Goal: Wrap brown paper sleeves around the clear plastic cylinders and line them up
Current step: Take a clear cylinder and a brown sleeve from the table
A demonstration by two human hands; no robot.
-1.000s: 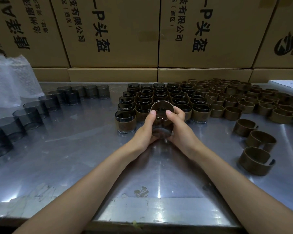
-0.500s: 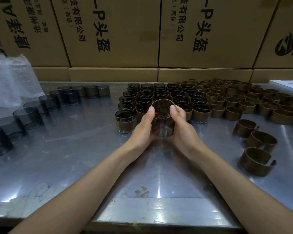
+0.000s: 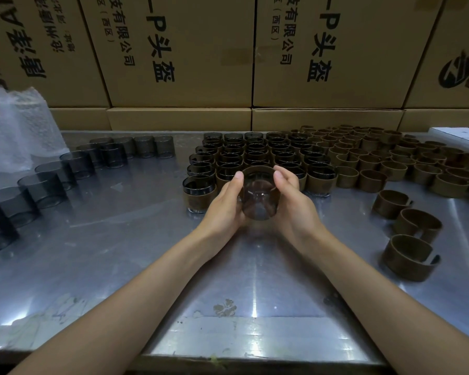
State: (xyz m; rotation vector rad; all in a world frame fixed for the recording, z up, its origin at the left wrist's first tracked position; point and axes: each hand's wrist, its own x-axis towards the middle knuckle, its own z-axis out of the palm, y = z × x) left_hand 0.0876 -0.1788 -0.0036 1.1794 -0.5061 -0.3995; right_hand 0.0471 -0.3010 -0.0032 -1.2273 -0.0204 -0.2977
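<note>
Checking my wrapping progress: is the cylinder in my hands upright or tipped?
Tipped. The cylinder shows its round mouth to the camera, held off the table between both hands.

Both forearms are bare to the frame edge. Left hand [image 3: 222,204] and right hand [image 3: 295,204]: ungloved, short plain fingernails.

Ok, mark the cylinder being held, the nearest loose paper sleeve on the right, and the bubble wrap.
held cylinder [image 3: 259,197], head view, on its clear wall between the hands.
nearest loose sleeve [image 3: 405,262], head view, on its brown outer wall.
bubble wrap [image 3: 19,125], head view, on its crinkled front.
</note>
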